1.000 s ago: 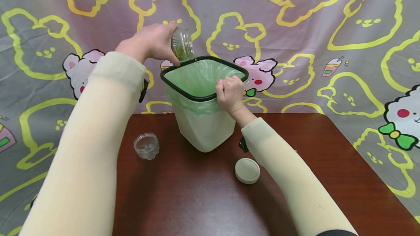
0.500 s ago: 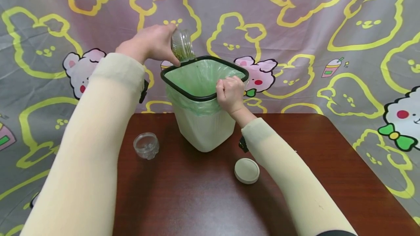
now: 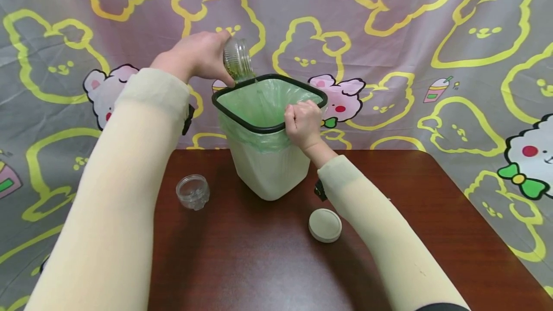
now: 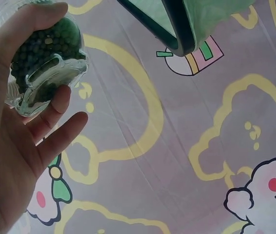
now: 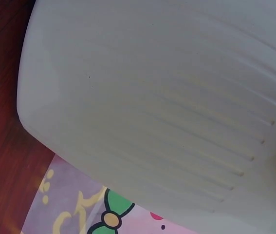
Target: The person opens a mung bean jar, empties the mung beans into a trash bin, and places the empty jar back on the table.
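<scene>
My left hand (image 3: pixel 196 56) grips a clear ribbed jar (image 3: pixel 239 61), tipped on its side with its mouth over the back left rim of a trash bin (image 3: pixel 271 172). In the left wrist view small green round beans (image 4: pixel 55 41), like mung beans, fill part of the jar. A faint streak of beans falls from its mouth into the green plastic liner (image 3: pixel 276 102). My right hand (image 3: pixel 303 124) grips the bin's black rim at the front right, its fingers curled over the edge. In the right wrist view the white bin wall fills most of the picture; that hand is barely visible there.
An open clear container (image 3: pixel 193 193) stands on the brown table (image 3: pixel 259 258), left of the bin. A round cream lid (image 3: pixel 325 225) lies near the right forearm. A patterned curtain (image 3: pixel 389 52) hangs right behind the table.
The jar has shifted very slightly left, still tilted. Falling beans show as a streak below its mouth now, where only specks showed half a second ago. The right hand and bin stay put.
</scene>
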Available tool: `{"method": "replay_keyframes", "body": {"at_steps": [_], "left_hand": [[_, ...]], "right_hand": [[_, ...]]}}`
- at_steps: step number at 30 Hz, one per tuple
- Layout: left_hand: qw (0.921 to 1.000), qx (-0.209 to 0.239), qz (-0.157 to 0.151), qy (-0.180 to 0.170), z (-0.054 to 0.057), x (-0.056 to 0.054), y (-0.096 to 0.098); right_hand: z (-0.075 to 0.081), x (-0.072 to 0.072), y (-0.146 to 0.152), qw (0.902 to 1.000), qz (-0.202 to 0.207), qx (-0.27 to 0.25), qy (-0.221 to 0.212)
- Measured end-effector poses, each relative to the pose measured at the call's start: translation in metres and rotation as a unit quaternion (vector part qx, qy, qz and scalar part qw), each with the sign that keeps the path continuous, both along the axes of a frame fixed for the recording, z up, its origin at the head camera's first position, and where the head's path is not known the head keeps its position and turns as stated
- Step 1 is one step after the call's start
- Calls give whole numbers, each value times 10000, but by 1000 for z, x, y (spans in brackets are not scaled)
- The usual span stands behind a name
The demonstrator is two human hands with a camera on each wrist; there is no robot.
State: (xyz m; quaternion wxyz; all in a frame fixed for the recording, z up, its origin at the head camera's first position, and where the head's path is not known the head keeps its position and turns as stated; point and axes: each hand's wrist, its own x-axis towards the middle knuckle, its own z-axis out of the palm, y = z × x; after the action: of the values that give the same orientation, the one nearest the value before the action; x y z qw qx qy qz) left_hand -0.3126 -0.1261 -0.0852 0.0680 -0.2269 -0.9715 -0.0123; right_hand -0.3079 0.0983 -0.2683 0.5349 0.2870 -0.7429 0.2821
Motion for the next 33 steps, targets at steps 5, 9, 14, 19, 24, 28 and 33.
{"method": "replay_keyframes", "body": {"at_steps": [5,9,14,19,24,28,33], "left_hand": [[10000,-64,10,43,0,1,0],[9999,-118,38,23,-1,1,0],[9999,-144,51,28,-1,1,0],[9998,-196,43,58,-1,2,-1],[9997,-122,30,187,0,3,-1],[9995,-44,22,302,2,3,-1],[9997,-167,35,165,1,3,0]], "right_hand": [[-1,1,0,10000,-9,-4,43],[-1,0,1,10000,-29,-29,-2],[-1,0,2,10000,-37,11,-19],[-1,0,1,10000,-24,19,44],[0,0,0,10000,5,28,40],[1,1,0,10000,8,46,18],[0,2,0,10000,15,54,-34]]}}
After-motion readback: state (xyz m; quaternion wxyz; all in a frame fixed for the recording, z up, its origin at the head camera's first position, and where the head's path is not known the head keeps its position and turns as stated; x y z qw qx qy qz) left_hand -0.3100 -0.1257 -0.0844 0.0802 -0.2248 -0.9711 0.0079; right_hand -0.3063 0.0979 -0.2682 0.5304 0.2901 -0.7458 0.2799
